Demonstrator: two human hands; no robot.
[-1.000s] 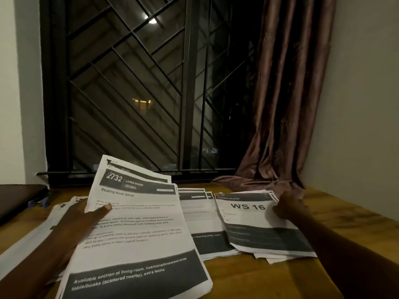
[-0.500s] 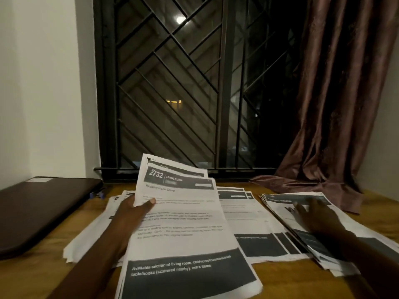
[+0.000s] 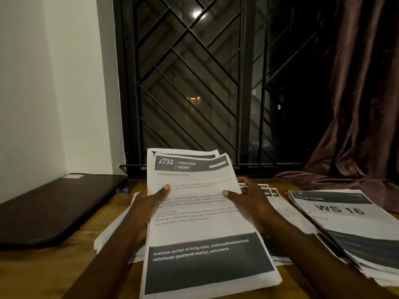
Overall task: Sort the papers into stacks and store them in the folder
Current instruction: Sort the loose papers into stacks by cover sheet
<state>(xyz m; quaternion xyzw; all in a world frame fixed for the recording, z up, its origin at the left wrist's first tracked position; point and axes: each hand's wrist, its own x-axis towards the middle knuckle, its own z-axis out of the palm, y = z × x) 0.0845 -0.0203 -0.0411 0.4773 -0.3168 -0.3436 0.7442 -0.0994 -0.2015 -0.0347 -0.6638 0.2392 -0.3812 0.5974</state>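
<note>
A bundle of printed sheets (image 3: 200, 225), headed "2732 LIVING ROOM", is held tilted up over the wooden table (image 3: 54, 275). My left hand (image 3: 149, 203) grips its left edge, thumb on the front. My right hand (image 3: 248, 199) grips its right edge, thumb on the page. To the right lies a stack of papers topped "WS 16" (image 3: 349, 225). Another stack (image 3: 287, 214) lies in the middle, partly hidden by my right arm. More loose sheets (image 3: 114, 231) lie under my left arm. A dark brown folder (image 3: 56, 208) lies shut at the left.
A barred window (image 3: 205, 87) fills the wall behind the table. A brown curtain (image 3: 358, 117) hangs at the right, its hem resting on the table's far right part. A white wall stands at the left.
My right hand left the "WS 16" stack and came over to grip the right edge of the held bundle. The view has swung left, showing the folder.
</note>
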